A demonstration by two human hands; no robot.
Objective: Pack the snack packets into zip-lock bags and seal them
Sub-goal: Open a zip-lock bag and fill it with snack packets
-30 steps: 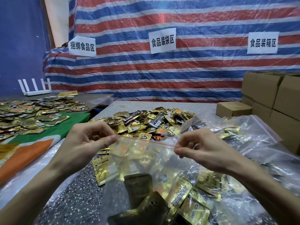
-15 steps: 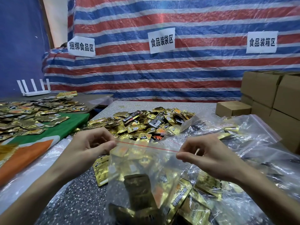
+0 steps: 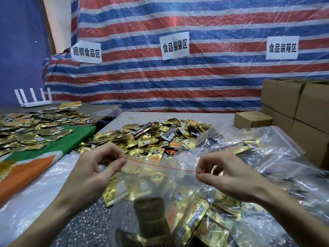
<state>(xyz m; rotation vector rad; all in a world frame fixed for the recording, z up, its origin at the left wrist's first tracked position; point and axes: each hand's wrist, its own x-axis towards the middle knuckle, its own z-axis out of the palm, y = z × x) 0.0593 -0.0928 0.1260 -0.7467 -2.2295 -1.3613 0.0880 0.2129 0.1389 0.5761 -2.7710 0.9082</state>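
**While both hands pinch its red seal, a filled bag hangs between them**

Where the thumb and forefinger of the left hand meet, they pinch the left end of the thin red zip strip that runs along the mouth of a clear, crinkled plastic zip-lock bag. The right hand pinches the strip's right end the same way, with its other fingers loosely curled. The strip stretches taut between the two grips and slopes slightly down to the right. The bag's body falls nearward from the strip and runs out of view at the near edge. Whether the seal is pressed closed along its whole length cannot be told.

Through the filmy plastic show glossy gold foil snack packets, flat and rectangular, some printed in orange, plus a duller brown pouch.

Beyond the hands, a loose heap of gold and black foil packets lies on the grey speckled tabletop. To the right are more clear bags with red zip lines, already holding packets, and beside them stand plain brown cardboard boxes. On the left, more foil packets are scattered over a green and orange cloth, with a white router with upright antennas at the far end. A red, white and blue striped tarpaulin bearing white paper signs covers the far wall.
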